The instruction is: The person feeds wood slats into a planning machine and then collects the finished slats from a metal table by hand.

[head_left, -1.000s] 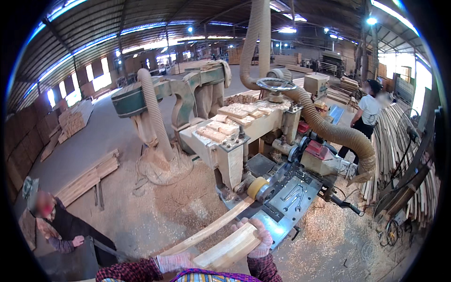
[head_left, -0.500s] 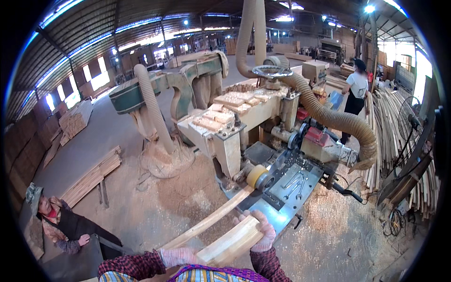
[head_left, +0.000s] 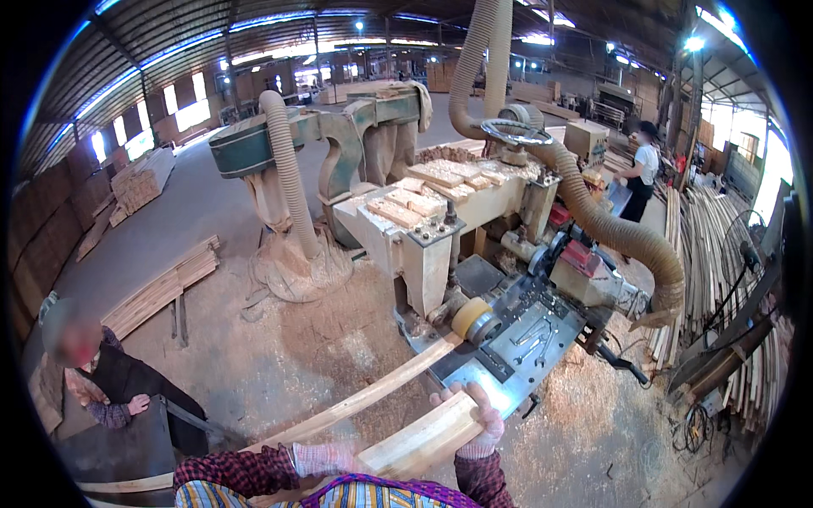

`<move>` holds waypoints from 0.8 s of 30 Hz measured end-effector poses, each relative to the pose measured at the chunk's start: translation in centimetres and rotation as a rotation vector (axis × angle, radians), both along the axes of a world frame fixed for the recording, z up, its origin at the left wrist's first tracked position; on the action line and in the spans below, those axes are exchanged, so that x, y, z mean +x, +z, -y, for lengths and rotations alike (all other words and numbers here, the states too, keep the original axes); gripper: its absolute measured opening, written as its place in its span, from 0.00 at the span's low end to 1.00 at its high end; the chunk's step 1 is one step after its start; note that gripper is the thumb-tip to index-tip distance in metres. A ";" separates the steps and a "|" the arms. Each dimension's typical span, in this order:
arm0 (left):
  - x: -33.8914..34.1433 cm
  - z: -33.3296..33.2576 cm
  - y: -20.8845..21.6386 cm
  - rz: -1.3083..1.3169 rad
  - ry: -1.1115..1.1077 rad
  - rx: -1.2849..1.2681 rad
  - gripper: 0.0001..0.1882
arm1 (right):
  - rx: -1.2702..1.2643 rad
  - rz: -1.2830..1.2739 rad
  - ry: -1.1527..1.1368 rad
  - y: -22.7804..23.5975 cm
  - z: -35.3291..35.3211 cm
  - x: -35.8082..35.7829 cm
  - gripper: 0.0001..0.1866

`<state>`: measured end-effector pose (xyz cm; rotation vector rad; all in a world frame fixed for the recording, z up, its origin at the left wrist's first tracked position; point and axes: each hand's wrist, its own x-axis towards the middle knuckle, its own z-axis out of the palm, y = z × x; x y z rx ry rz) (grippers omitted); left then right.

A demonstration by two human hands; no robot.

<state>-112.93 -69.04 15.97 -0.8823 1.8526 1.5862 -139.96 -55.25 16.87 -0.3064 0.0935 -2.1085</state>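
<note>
A thick, pale wooden board (head_left: 419,442) lies across in front of me, held in both hands. My right hand (head_left: 484,423), in a light knit glove, is closed round its far right end, with fingertips showing over the end. At the lower left end, my left hand (head_left: 326,458), gloved too and somewhat blurred, is closed on the board; its fingertips are partly hidden. Beyond the board, a long wooden strip (head_left: 364,400) runs from under the machine's yellow roller (head_left: 472,320) down to the left, passing behind my left sleeve.
The woodworking machine (head_left: 423,241) stands ahead, wood pieces on top and wrenches (head_left: 535,340) on its metal bed. A ribbed hose (head_left: 627,222) curves at its right. A co-worker (head_left: 110,377) stands at left beside a dark table (head_left: 110,453); another person (head_left: 642,173) is far right.
The view has shifted slightly, so the machine appears a little further right. The long strip now shows left of my sleeve too. Both hands keep hold of the board; the left co-worker has turned slightly.
</note>
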 end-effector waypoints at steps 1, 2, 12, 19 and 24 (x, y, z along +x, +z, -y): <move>-0.6 0.0 1.7 0.043 -0.022 -0.012 0.38 | 0.022 0.013 0.013 0.3 0.1 -0.1 0.30; -0.7 0.0 2.1 -0.020 -0.003 -0.017 0.38 | 0.045 0.026 0.024 0.3 0.0 -0.2 0.30; -0.4 -0.5 9.5 -0.175 0.246 0.243 0.31 | 0.981 -1.091 0.147 1.0 -2.3 -9.4 0.38; 0.7 -0.3 8.0 -0.149 0.129 0.004 0.29 | 1.207 -1.296 0.442 6.6 0.7 -9.3 0.33; -1.4 0.1 11.2 -0.012 -0.010 -0.117 0.27 | 1.220 -1.317 0.480 6.7 0.8 -9.6 0.31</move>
